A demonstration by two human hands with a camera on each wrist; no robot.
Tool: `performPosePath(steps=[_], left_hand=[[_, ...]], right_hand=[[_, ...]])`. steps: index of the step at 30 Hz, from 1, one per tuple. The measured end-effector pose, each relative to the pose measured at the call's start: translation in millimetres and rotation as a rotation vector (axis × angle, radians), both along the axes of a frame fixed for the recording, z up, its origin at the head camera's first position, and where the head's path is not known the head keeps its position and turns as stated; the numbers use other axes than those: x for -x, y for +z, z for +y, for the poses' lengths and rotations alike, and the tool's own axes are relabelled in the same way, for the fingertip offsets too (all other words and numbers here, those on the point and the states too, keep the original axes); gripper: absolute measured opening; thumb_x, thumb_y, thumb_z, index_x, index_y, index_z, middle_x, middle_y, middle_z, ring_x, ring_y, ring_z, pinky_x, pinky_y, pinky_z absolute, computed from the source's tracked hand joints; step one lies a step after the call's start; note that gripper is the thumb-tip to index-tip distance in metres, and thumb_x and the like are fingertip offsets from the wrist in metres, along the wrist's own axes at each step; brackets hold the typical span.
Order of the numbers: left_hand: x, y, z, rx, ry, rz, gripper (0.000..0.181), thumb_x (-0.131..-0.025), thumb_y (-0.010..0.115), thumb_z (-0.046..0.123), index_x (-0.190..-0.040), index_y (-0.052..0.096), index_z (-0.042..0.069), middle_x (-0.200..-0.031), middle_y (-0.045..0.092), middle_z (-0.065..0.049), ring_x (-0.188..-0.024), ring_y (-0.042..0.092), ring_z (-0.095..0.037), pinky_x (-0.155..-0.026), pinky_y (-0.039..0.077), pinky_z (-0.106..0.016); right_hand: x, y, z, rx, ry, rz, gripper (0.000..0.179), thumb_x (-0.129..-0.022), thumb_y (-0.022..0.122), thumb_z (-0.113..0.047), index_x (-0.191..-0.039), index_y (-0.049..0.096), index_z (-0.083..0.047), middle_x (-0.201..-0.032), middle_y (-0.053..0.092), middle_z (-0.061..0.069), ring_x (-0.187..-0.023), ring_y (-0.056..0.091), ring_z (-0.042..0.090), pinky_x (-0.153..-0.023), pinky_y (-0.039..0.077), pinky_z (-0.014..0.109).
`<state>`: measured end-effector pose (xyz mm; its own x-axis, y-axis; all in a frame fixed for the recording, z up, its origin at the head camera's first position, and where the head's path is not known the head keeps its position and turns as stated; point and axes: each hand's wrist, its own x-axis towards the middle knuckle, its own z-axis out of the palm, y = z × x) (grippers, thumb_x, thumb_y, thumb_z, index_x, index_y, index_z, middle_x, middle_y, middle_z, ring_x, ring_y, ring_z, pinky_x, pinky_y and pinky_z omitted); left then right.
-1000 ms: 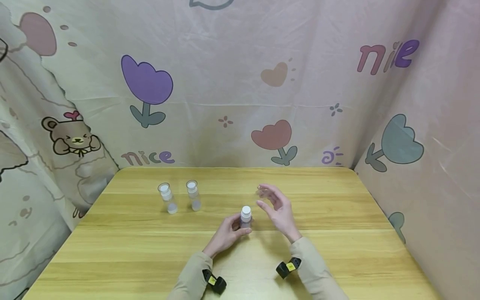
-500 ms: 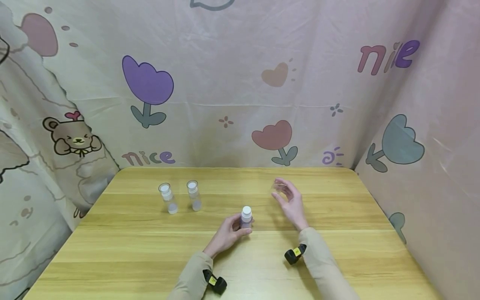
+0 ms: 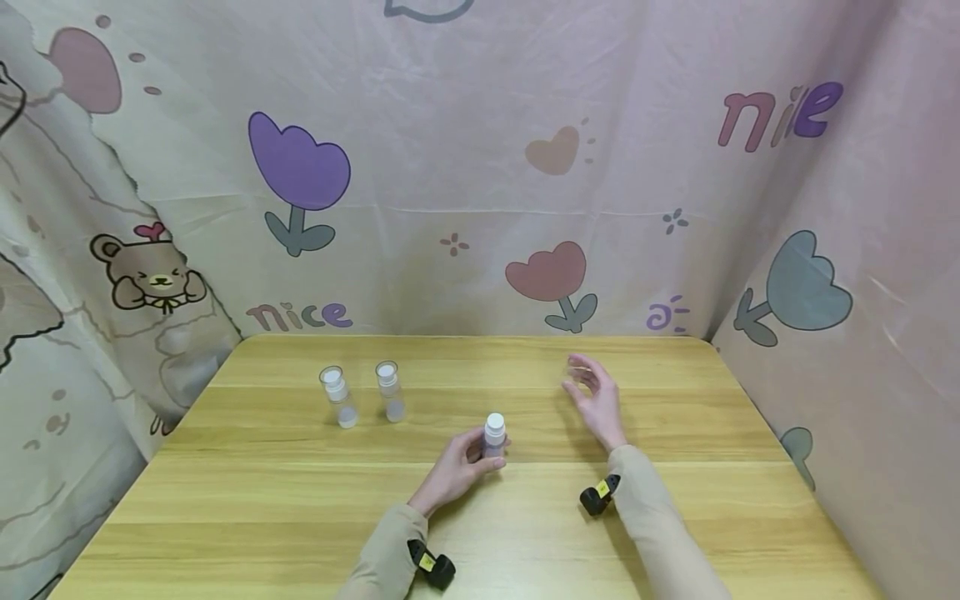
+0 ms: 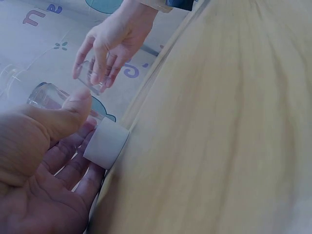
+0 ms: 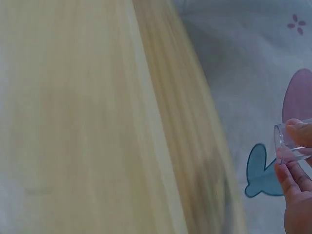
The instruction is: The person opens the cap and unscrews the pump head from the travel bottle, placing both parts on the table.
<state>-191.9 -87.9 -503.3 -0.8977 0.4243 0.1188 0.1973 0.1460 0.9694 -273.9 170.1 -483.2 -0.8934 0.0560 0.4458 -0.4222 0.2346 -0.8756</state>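
My left hand (image 3: 457, 467) holds a small clear bottle (image 3: 494, 433) with a white top upright on the wooden table. In the left wrist view, the left thumb and fingers (image 4: 73, 165) wrap its clear body, and its white base (image 4: 107, 142) is right at the tabletop. My right hand (image 3: 597, 404), farther back and to the right, pinches a clear cylindrical cap (image 5: 282, 144) between thumb and fingers. Seen from the left wrist, the right hand (image 4: 117, 41) has the transparent cap (image 4: 88, 78) at its fingertips. In the head view the cap is faint against the table.
Two similar clear bottles stand at the back left, one (image 3: 341, 398) left of the other (image 3: 391, 392), both with clear caps over white tops. A printed curtain (image 3: 435, 167) hangs behind the wooden table (image 3: 225, 483). Each sleeve carries a black wrist camera (image 3: 600, 496).
My right hand has moved away from the bottle, to the right and farther back, carrying the clear cap. My left hand and its bottle have stayed in place.
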Motion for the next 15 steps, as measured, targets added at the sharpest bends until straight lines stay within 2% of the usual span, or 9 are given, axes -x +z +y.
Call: performPosePath(steps=[4,8,11,15], left_hand=[[-0.4,0.0,-0.2,-0.005,0.003,0.004,0.047,-0.094,0.067,0.005,-0.136,0.052,-0.01,-0.131,0.063,-0.029,-0.123,0.062,-0.042,-0.113,0.047,-0.05],[-0.4,-0.7,-0.1,0.0,0.002,0.01,0.047,-0.094,0.067,0.005,-0.136,0.052,-0.01,-0.13,0.064,-0.029,-0.123,0.062,-0.041,-0.113,0.048,-0.049],[-0.8,-0.6,-0.2,0.002,0.002,0.012,0.047,-0.094,0.068,0.006,-0.136,0.052,-0.01,-0.13,0.064,-0.028,-0.123,0.062,-0.041,-0.112,0.048,-0.049],[-0.5,-0.7,0.3,0.002,0.006,0.005,0.048,-0.094,0.068,0.006,-0.136,0.052,-0.009,-0.13,0.064,-0.028,-0.123,0.062,-0.041,-0.113,0.047,-0.049]], right_hand=[[6.5,-2.5,6.0,-0.021,-0.025,-0.041,0.049,-0.085,0.068,0.016,-0.132,0.056,0.007,-0.128,0.061,0.028,-0.114,0.062,0.043,-0.106,0.054,0.034],[11.2,-4.4,11.7,-0.011,-0.037,-0.084,0.051,-0.085,0.066,0.018,-0.133,0.055,0.007,-0.129,0.059,0.029,-0.118,0.06,0.047,-0.11,0.05,0.049],[14.2,-6.9,15.9,-0.012,-0.048,-0.111,0.052,-0.085,0.065,0.019,-0.134,0.053,0.008,-0.13,0.058,0.029,-0.12,0.059,0.048,-0.111,0.048,0.052],[17.5,-10.7,19.8,-0.036,-0.082,-0.145,0.053,-0.085,0.065,0.019,-0.135,0.051,0.007,-0.132,0.057,0.028,-0.122,0.059,0.047,-0.112,0.049,0.05]])
